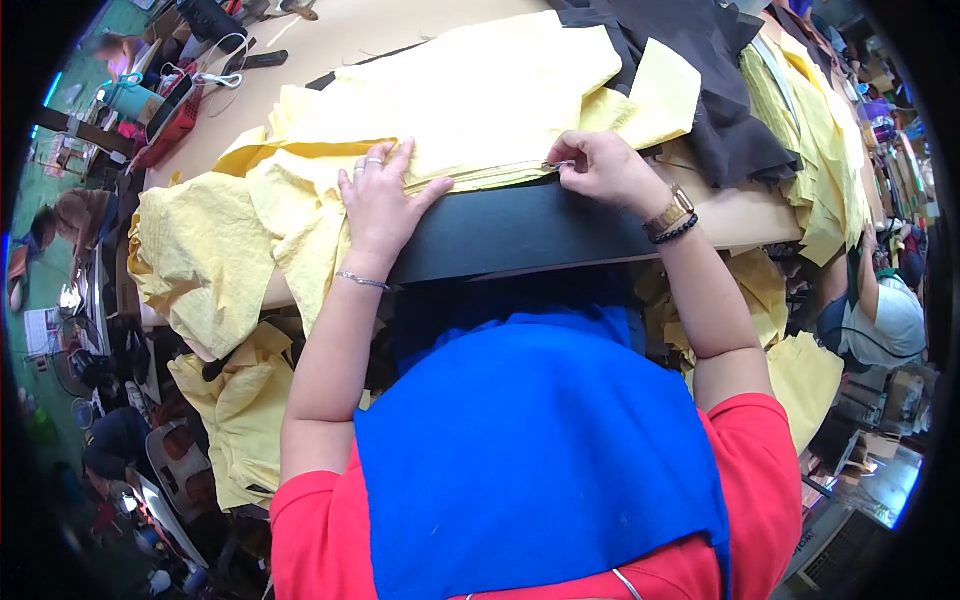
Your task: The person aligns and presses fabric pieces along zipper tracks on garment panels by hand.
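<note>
Layered yellow fabric (450, 100) lies across the table, its near edge over a black board (520, 228). My left hand (385, 195) rests on the fabric near that edge, fingers spread, a ring on one finger. At the right end of the edge, my right hand (605, 170) pinches a small metal object (556, 166), too small to identify, against the fabric. Bunched yellow fabric (200, 255) hangs over the table's front at the left. Dark fabric (695, 90) lies beyond my right hand.
A red basket (172, 125) and a black-handled tool (262, 60) are on the table (335, 30) at the back left. More yellow fabric (810, 150) is piled at the right. A person in a white top (885, 325) is at the far right.
</note>
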The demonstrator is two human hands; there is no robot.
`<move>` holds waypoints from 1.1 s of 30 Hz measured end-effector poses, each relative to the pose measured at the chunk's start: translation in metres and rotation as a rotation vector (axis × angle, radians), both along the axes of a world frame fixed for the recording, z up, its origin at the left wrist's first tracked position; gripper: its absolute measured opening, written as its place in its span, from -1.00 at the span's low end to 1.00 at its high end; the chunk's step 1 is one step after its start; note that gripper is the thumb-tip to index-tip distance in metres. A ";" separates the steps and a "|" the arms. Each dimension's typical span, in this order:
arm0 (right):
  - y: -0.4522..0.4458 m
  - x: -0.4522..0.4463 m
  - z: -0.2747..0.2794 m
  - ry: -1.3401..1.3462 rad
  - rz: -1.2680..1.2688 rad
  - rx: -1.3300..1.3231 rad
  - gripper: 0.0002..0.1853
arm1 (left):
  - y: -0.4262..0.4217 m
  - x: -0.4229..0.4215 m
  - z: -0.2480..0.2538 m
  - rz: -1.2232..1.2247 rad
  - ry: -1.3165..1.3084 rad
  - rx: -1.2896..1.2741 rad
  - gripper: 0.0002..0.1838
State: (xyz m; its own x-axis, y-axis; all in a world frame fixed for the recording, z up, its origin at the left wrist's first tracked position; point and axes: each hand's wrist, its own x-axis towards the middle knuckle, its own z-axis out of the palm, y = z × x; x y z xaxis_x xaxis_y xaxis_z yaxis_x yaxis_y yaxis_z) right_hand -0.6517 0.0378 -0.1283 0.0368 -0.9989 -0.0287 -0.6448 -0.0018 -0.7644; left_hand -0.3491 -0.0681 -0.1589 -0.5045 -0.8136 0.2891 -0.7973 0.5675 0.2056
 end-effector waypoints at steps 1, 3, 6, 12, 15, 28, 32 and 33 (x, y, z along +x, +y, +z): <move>-0.002 -0.003 0.004 -0.027 -0.004 0.057 -0.82 | 0.000 0.001 0.000 0.001 0.005 0.008 -0.17; -0.008 -0.008 0.005 -0.075 -0.024 0.139 -0.79 | 0.001 0.000 0.001 0.004 0.002 0.000 -0.17; -0.019 -0.010 0.001 -0.121 -0.049 0.185 -0.78 | 0.002 0.000 0.002 0.005 -0.004 0.003 -0.17; -0.021 0.006 0.005 0.084 -0.088 0.013 -0.83 | 0.001 0.000 0.000 0.001 -0.001 0.021 -0.17; -0.014 0.006 -0.005 0.101 -0.044 -0.199 -0.90 | 0.001 0.001 -0.002 0.001 0.004 0.002 -0.18; 0.000 0.008 -0.003 0.171 0.182 -0.220 -0.73 | 0.002 0.000 -0.001 -0.011 -0.004 -0.020 -0.20; 0.002 0.011 -0.006 0.311 0.195 -0.286 -0.85 | 0.002 0.000 0.001 -0.013 -0.018 -0.022 -0.19; 0.003 0.011 -0.007 0.351 0.199 -0.297 -0.87 | 0.001 0.000 0.000 -0.013 -0.019 -0.023 -0.19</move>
